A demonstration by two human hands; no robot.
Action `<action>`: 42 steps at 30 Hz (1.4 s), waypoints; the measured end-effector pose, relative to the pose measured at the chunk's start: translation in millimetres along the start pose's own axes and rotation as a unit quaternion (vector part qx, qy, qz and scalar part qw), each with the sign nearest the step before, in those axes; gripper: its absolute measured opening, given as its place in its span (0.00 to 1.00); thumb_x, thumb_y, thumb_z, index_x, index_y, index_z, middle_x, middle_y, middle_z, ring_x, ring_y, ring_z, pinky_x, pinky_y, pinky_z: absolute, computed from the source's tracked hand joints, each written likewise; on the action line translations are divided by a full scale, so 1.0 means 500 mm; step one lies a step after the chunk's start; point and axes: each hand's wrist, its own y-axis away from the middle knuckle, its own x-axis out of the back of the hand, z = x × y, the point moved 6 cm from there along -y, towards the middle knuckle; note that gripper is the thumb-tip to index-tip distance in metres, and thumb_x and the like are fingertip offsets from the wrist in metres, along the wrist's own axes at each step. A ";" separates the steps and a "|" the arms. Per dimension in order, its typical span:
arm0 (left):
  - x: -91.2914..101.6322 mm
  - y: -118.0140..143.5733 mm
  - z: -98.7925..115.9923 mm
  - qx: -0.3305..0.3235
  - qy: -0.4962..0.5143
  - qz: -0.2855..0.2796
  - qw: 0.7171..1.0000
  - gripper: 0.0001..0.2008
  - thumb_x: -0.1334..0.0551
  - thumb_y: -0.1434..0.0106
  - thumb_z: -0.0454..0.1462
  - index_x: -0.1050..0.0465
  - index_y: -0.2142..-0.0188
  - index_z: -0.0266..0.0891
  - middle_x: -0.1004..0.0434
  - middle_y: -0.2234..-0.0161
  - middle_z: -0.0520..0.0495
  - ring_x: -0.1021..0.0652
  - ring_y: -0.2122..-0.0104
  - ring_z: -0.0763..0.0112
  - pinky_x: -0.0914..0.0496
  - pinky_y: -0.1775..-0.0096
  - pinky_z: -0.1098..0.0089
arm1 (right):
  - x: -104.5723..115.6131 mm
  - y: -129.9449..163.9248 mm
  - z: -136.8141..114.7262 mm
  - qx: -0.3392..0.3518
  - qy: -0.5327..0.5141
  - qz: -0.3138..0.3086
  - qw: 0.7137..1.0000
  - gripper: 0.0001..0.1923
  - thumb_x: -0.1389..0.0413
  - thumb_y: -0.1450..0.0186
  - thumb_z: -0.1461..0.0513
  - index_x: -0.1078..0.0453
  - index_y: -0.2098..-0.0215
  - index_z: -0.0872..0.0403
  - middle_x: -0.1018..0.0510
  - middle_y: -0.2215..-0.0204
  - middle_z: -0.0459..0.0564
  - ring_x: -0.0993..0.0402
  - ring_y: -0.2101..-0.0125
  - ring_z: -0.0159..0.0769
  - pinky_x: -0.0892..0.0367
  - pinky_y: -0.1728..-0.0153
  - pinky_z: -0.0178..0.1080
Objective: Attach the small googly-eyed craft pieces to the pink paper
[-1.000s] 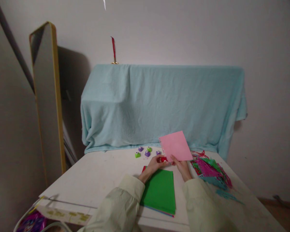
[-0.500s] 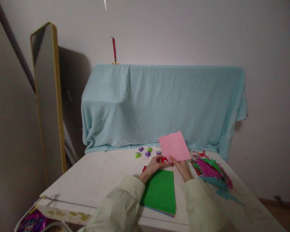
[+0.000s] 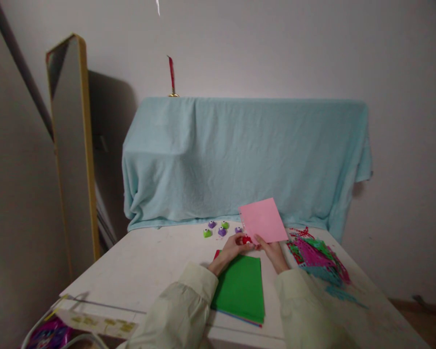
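My left hand pinches a small red paper punch against the left edge of a pink paper sheet. My right hand grips that sheet by its lower edge and holds it tilted above the white table. Under my wrists lies a stack of coloured sheets with a green one on top.
Small purple and green punches lie behind my hands. A heap of punched pink, green and blue paper lies at the right. A pale blue cloth covers something bulky behind the table. A gold-framed mirror leans at the left.
The pink sheet has shifted very slightly in my hands. Both hands stay in place with the punch at the sheet's edge.
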 end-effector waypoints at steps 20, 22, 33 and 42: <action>0.003 0.005 -0.001 0.010 0.020 0.007 1.000 0.26 0.28 0.57 0.44 0.26 0.60 0.34 0.23 0.64 0.43 0.24 0.67 0.68 0.33 0.61 0.69 | 0.004 -0.004 0.015 -0.018 0.000 0.007 1.000 0.22 0.38 0.50 0.46 0.27 0.68 0.55 0.21 0.73 0.53 0.26 0.74 0.42 0.30 0.71 0.42; 0.002 0.003 -0.003 0.004 0.021 0.002 1.000 0.25 0.28 0.57 0.43 0.26 0.60 0.34 0.23 0.65 0.43 0.25 0.67 0.69 0.33 0.62 0.70 | 0.005 -0.005 0.016 -0.011 0.000 0.008 1.000 0.22 0.38 0.50 0.46 0.27 0.67 0.55 0.21 0.72 0.53 0.26 0.74 0.41 0.30 0.71 0.42; 0.008 -0.001 -0.014 0.009 0.008 0.012 1.000 0.26 0.28 0.57 0.45 0.27 0.61 0.34 0.23 0.67 0.44 0.24 0.68 0.68 0.33 0.63 0.70 | 0.001 -0.001 0.011 -0.017 -0.006 0.001 1.000 0.23 0.37 0.51 0.47 0.27 0.65 0.54 0.21 0.70 0.53 0.25 0.74 0.42 0.30 0.72 0.42; 0.002 0.008 0.006 0.013 0.007 0.008 1.000 0.25 0.28 0.56 0.45 0.27 0.61 0.34 0.23 0.66 0.43 0.25 0.68 0.68 0.34 0.63 0.70 | -0.004 0.002 0.008 -0.025 -0.008 -0.003 1.000 0.24 0.37 0.50 0.47 0.28 0.62 0.54 0.21 0.67 0.54 0.25 0.72 0.43 0.29 0.70 0.43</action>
